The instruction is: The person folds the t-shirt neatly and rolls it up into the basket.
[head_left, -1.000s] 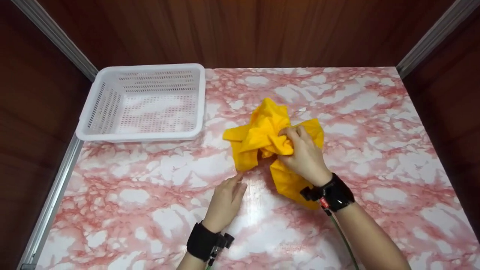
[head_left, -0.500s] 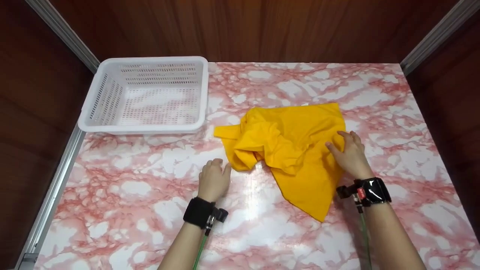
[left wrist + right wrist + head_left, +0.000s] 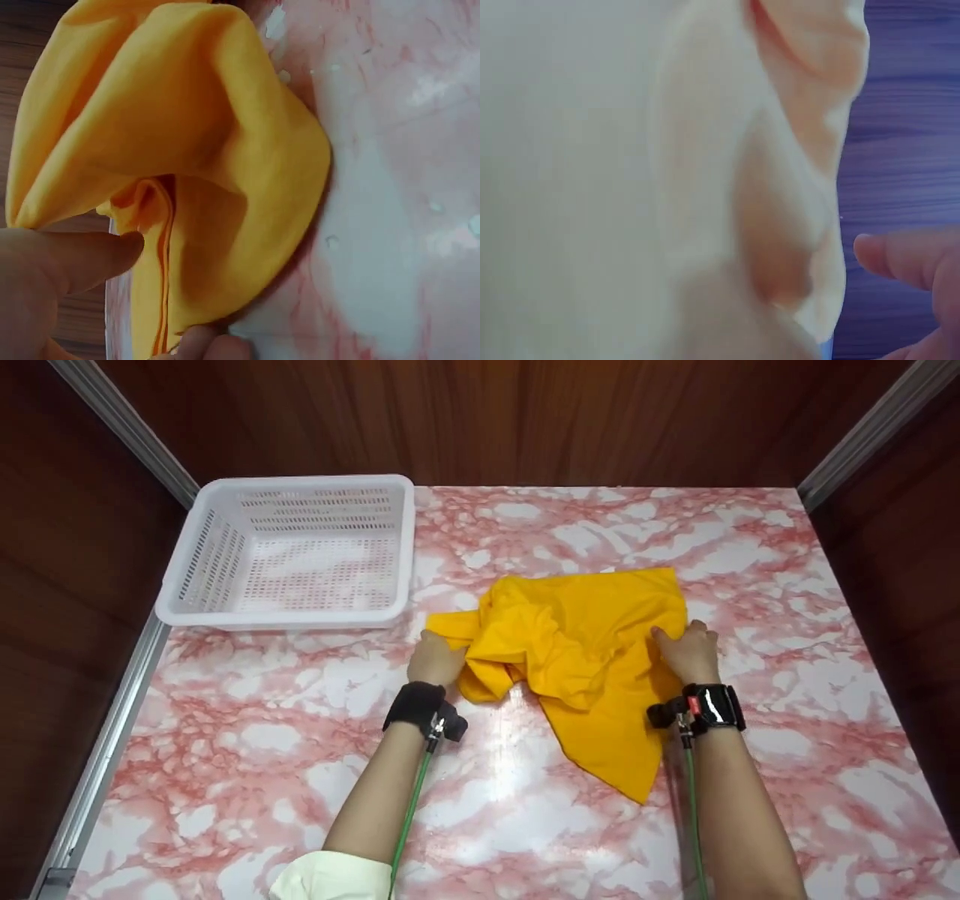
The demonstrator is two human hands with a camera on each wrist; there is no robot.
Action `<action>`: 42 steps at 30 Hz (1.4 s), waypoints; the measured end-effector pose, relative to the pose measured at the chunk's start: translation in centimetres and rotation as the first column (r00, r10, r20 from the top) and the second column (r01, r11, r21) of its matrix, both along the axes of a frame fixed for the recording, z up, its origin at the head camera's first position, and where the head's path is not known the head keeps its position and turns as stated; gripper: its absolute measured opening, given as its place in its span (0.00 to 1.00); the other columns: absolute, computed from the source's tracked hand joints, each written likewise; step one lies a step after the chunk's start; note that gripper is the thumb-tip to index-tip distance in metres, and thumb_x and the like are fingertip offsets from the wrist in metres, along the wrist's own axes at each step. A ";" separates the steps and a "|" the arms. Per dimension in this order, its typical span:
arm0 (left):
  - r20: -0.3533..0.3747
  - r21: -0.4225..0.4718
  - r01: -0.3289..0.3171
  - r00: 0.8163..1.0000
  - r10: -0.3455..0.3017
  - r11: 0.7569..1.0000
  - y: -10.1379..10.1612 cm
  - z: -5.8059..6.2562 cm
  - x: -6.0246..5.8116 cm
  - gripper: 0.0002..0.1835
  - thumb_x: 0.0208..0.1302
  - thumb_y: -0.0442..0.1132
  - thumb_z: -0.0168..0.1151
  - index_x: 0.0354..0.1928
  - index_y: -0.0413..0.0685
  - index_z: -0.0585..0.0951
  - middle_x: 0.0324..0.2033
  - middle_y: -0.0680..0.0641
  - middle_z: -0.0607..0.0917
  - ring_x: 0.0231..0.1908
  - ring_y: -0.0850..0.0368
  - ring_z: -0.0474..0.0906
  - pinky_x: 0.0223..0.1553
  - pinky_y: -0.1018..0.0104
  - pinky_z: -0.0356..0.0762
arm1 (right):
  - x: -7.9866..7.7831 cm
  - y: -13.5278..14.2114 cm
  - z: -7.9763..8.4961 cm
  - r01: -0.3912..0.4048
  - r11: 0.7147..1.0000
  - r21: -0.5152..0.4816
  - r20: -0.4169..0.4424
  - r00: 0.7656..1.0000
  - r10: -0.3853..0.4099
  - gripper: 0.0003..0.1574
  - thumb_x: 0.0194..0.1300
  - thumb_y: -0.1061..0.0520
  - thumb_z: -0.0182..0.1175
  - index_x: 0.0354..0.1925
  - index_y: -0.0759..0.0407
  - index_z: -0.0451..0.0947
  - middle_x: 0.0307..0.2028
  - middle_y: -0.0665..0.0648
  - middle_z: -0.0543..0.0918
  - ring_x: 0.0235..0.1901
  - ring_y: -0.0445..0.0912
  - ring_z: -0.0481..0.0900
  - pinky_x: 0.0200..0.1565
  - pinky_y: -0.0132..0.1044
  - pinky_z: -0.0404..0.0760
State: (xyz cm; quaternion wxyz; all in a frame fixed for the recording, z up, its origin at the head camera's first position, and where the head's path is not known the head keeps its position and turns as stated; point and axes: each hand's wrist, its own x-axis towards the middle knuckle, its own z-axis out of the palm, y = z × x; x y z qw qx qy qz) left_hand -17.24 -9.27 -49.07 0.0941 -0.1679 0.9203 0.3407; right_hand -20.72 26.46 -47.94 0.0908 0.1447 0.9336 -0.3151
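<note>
A crumpled yellow cloth (image 3: 581, 652) lies on the table, bunched at its left with a narrow flap, and flatter at its right with one corner toward me. My left hand (image 3: 436, 660) is at the left flap. In the left wrist view the thumb (image 3: 105, 259) is straight over the cloth's folded double edge (image 3: 166, 277), with fingertips (image 3: 214, 346) low beside it and a gap between. My right hand (image 3: 690, 654) is at the cloth's right edge, thumb and fingers spread. In the right wrist view its thumb (image 3: 904, 255) stands apart from the blurred, pale-looking cloth (image 3: 705, 165).
A white perforated plastic basket (image 3: 285, 619) stands at the back left of the red-and-white marbled table (image 3: 262, 780). Dark wood-grain panels (image 3: 480, 420) enclose the back and sides. Green cables (image 3: 411, 817) run from the wrist cameras along both forearms.
The right hand has let go of the bunched cloth, which has spread out to the right, and moved to its right edge. The left hand has moved forward to the left flap.
</note>
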 end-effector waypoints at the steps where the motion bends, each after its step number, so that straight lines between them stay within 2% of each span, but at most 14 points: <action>1: 0.005 -0.017 -0.017 1.000 0.017 1.000 0.2 -0.2 -0.3 0.37 0.55 0.55 0.55 0.55 0.30 0.63 0.43 0.35 0.78 0.43 0.42 0.76 0.42 0.53 0.74 | -0.1 -0.1 -0.1 0.013 1.000 -0.009 0.004 1.000 -0.013 0.53 0.60 0.35 0.46 0.61 0.79 0.47 0.56 0.81 0.57 0.55 0.67 0.60 0.56 0.55 0.60; 3: 0.014 -0.051 -0.061 0.998 0.062 0.997 0.6 -0.6 -0.6 0.36 0.54 0.54 0.56 0.55 0.33 0.62 0.40 0.38 0.79 0.41 0.44 0.77 0.40 0.54 0.74 | -0.4 -0.2 -0.3 0.041 0.999 -0.028 0.009 0.999 -0.040 0.52 0.59 0.36 0.46 0.60 0.79 0.48 0.55 0.80 0.60 0.54 0.66 0.62 0.56 0.54 0.62; 5: -0.001 -0.096 -0.069 0.998 0.070 0.993 0.8 -1.0 -0.8 0.28 0.55 0.51 0.56 0.50 0.36 0.68 0.38 0.39 0.81 0.39 0.44 0.78 0.38 0.54 0.75 | -0.6 -0.3 -0.6 0.066 0.997 -0.046 0.013 0.998 -0.065 0.50 0.60 0.37 0.47 0.60 0.78 0.49 0.54 0.78 0.63 0.53 0.65 0.65 0.54 0.53 0.65; 7: -0.035 -0.135 -0.052 0.998 0.047 0.989 1.0 -1.3 -0.7 0.20 0.56 0.47 0.55 0.43 0.37 0.74 0.35 0.40 0.82 0.37 0.44 0.78 0.36 0.53 0.75 | -0.8 -0.4 -0.9 0.083 0.996 -0.033 0.015 0.997 -0.082 0.50 0.59 0.37 0.47 0.60 0.76 0.49 0.53 0.77 0.66 0.50 0.64 0.68 0.50 0.53 0.68; 10: -0.132 -0.152 -0.011 0.991 -0.009 0.988 1.4 -1.8 -0.6 0.14 0.59 0.44 0.53 0.38 0.39 0.77 0.32 0.39 0.82 0.35 0.42 0.79 0.35 0.51 0.75 | -1.0 -0.6 -1.3 0.078 0.996 0.043 0.028 0.997 -0.079 0.50 0.58 0.34 0.47 0.60 0.73 0.49 0.49 0.76 0.70 0.45 0.64 0.72 0.43 0.53 0.71; 12: -0.215 -0.113 -0.013 0.977 -0.011 0.994 1.7 -2.1 -0.6 0.15 0.61 0.43 0.51 0.41 0.38 0.76 0.31 0.38 0.82 0.34 0.41 0.79 0.36 0.50 0.74 | -1.0 -0.7 -1.4 0.066 0.993 0.103 0.031 0.997 -0.069 0.50 0.58 0.34 0.46 0.60 0.72 0.49 0.47 0.75 0.72 0.41 0.64 0.74 0.38 0.54 0.71; 17: -0.344 0.091 -0.059 0.935 0.087 0.994 2.0 -2.8 -0.6 0.21 0.66 0.46 0.45 0.56 0.39 0.65 0.34 0.35 0.81 0.37 0.40 0.78 0.41 0.52 0.74 | -1.2 -0.6 -1.5 0.023 0.990 0.142 0.020 0.999 -0.026 0.46 0.62 0.37 0.43 0.62 0.71 0.48 0.48 0.76 0.71 0.42 0.66 0.73 0.39 0.56 0.71; 19: -0.360 0.146 -0.067 0.926 0.116 0.987 1.9 -3.1 -0.6 0.24 0.67 0.46 0.45 0.60 0.41 0.61 0.36 0.34 0.81 0.40 0.41 0.78 0.45 0.54 0.72 | -1.3 -0.4 -1.6 0.008 0.991 0.132 0.014 1.000 -0.010 0.44 0.63 0.39 0.43 0.62 0.70 0.48 0.49 0.76 0.70 0.43 0.67 0.72 0.40 0.57 0.70; 24: -0.391 0.191 -0.055 0.911 0.128 0.980 0.9 -3.4 -0.7 0.28 0.66 0.44 0.46 0.65 0.43 0.57 0.47 0.34 0.78 0.46 0.43 0.75 0.53 0.57 0.68 | -1.3 0.5 -1.6 -0.047 0.995 0.092 -0.018 0.999 0.049 0.35 0.65 0.45 0.43 0.58 0.70 0.52 0.50 0.78 0.68 0.45 0.68 0.70 0.41 0.57 0.69; 28: -0.424 0.181 -0.035 0.899 0.111 0.983 -0.2 -3.4 -1.0 0.24 0.66 0.42 0.47 0.62 0.42 0.61 0.51 0.34 0.75 0.50 0.42 0.73 0.55 0.57 0.66 | -1.5 1.5 -1.7 -0.097 0.993 0.068 -0.064 0.993 0.101 0.34 0.65 0.48 0.43 0.57 0.73 0.53 0.51 0.80 0.66 0.49 0.69 0.67 0.46 0.58 0.67; 30: -0.456 0.169 -0.026 0.884 0.102 0.985 -0.8 -3.5 -1.3 0.22 0.65 0.41 0.48 0.59 0.40 0.64 0.54 0.34 0.73 0.53 0.42 0.70 0.57 0.57 0.63 | -1.5 2.2 -1.8 -0.110 0.992 0.057 -0.095 0.989 0.116 0.33 0.66 0.49 0.43 0.57 0.74 0.53 0.50 0.80 0.66 0.50 0.68 0.66 0.48 0.57 0.66; 33: -0.486 0.155 -0.026 0.868 0.099 0.988 -1.5 -3.6 -1.5 0.20 0.65 0.40 0.48 0.56 0.37 0.66 0.56 0.34 0.70 0.57 0.44 0.66 0.60 0.58 0.60 | -1.6 3.2 -1.8 -0.118 0.992 0.050 -0.150 0.981 0.124 0.28 0.66 0.50 0.43 0.52 0.74 0.58 0.44 0.78 0.69 0.45 0.66 0.69 0.45 0.55 0.67; 38: -0.462 0.176 -0.055 0.877 0.132 0.983 -2.6 -3.9 -1.8 0.23 0.65 0.41 0.48 0.59 0.38 0.65 0.57 0.36 0.70 0.57 0.45 0.66 0.59 0.59 0.60 | -1.4 4.9 -1.6 -0.102 0.992 0.072 -0.229 0.967 0.116 0.21 0.67 0.49 0.43 0.38 0.69 0.62 0.30 0.69 0.68 0.32 0.60 0.68 0.33 0.48 0.66; 42: -0.464 0.189 -0.063 0.874 0.145 0.980 -3.4 -4.2 -2.0 0.22 0.65 0.39 0.49 0.58 0.36 0.67 0.54 0.36 0.73 0.56 0.45 0.67 0.59 0.59 0.60 | -1.2 6.4 -1.3 -0.085 0.994 0.072 -0.258 0.961 0.101 0.22 0.67 0.48 0.42 0.39 0.69 0.64 0.32 0.71 0.70 0.32 0.60 0.68 0.34 0.48 0.67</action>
